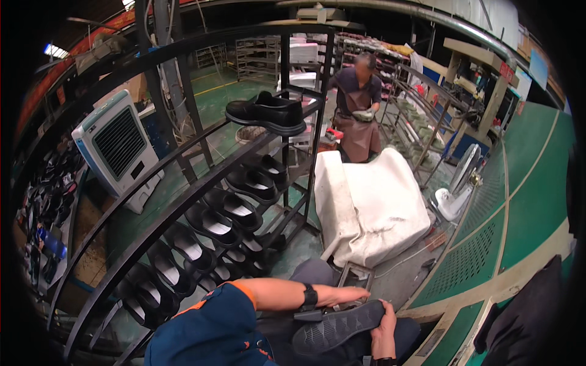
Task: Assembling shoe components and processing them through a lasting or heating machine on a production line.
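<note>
A black shoe lies over my lap with its patterned sole turned up. My right hand grips one end of it, thumb along the sole's edge. My left hand reaches across just beyond the shoe, fingers stretched out to the right; whether it touches the shoe is hidden. A black band circles my left wrist. To my left, a dark metal rack carries several black slip-on shoes with pale insoles. Another pair of black shoes sits on its upper bars.
A white cloth-covered block stands ahead. Behind it sits a person in an apron, hands on a shoe-like item. Green machine panels line the right, near a white fan. An air cooler stands beyond the rack.
</note>
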Motion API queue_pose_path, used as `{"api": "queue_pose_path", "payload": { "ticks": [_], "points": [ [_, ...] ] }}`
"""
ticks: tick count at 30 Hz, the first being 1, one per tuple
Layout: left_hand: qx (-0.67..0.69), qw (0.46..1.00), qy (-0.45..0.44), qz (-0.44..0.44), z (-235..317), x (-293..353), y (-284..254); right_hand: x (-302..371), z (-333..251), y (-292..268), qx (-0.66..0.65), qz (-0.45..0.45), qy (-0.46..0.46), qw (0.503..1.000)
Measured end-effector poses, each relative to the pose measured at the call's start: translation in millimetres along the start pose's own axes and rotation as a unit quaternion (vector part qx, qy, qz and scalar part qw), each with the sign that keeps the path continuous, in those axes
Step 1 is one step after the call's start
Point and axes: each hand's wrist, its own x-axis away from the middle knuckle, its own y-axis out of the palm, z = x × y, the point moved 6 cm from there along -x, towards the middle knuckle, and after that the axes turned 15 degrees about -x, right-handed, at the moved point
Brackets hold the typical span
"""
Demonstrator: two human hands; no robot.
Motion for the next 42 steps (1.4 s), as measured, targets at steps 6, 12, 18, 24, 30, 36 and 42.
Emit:
{"api": "queue_pose_path", "payload": {
  "ticks": [6,12,18,24,30,36,42],
  "points": [
    [-0.031,0.991,-0.015,-0.128,-16.9,-46.4,22.6,3.1,-5.9,0.7,0.013,-0.02,-0.04,0.999],
    [0.024,0.986,0.007,-0.164,-8.0,-43.8,33.2,21.4,-5.1,0.1,-0.049,-0.022,-0.045,0.998],
    [0.057,0.979,-0.003,-0.196,-9.2,-41.3,32.6,5.0,-7.0,-7.8,-0.023,-0.021,-0.048,0.998],
    [0.068,0.973,-0.029,-0.217,-0.5,-36.8,29.6,-2.4,-6.2,-21.3,-0.061,-0.011,-0.054,0.997],
    [0.048,0.979,-0.063,-0.189,-11.2,-22.2,34.4,22.9,10.8,-8.7,-0.127,-0.028,0.009,0.992],
    [-0.003,0.993,-0.017,-0.119,-31.8,-56.2,20.5,19.0,10.1,-4.0,-0.081,-0.033,-0.025,0.996],
    [-0.075,0.986,0.039,-0.142,-16.2,-46.8,29.2,8.3,13.4,-19.8,-0.081,-0.007,-0.079,0.994]
  ]
}}
